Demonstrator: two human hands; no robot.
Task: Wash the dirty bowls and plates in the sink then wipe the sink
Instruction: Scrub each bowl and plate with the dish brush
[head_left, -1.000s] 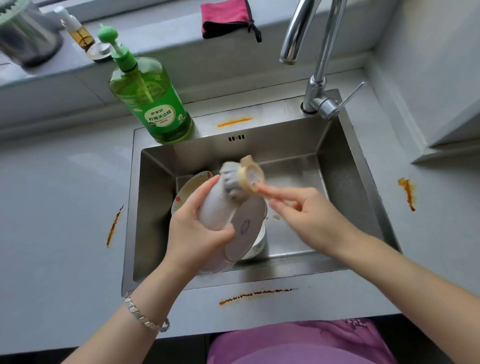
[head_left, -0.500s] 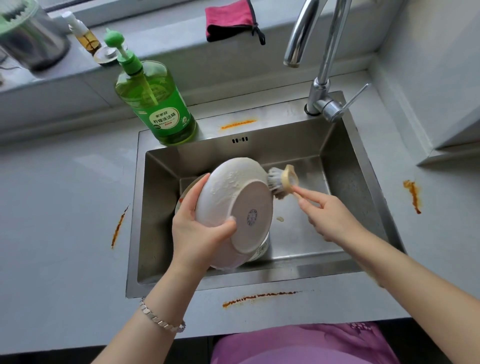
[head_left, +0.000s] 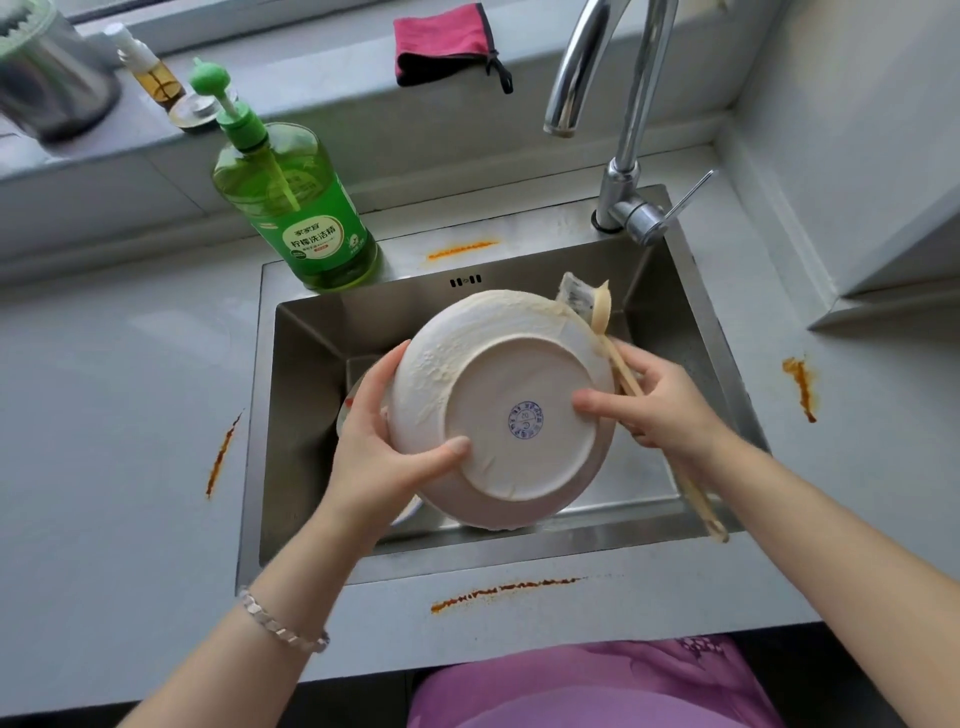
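Hanging over the sink (head_left: 696, 312), the soapy bowl (head_left: 498, 395) sits bottom-up between the hands: the left hand (head_left: 384, 457) grips one edge, the right hand (head_left: 660, 405) holds the brush (head_left: 602, 309) and presses the other.

sink (head_left: 696, 322) centre: held bowl (head_left: 498, 410) fills | left: plates (head_left: 344, 415) below | rear: faucet (head_left: 571, 78), soap bottle (head_left: 306, 218) | back-left corner: free

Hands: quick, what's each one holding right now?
Left hand: grips the bowl by its rim.
Right hand: holds the brush, thumb on the bowl.
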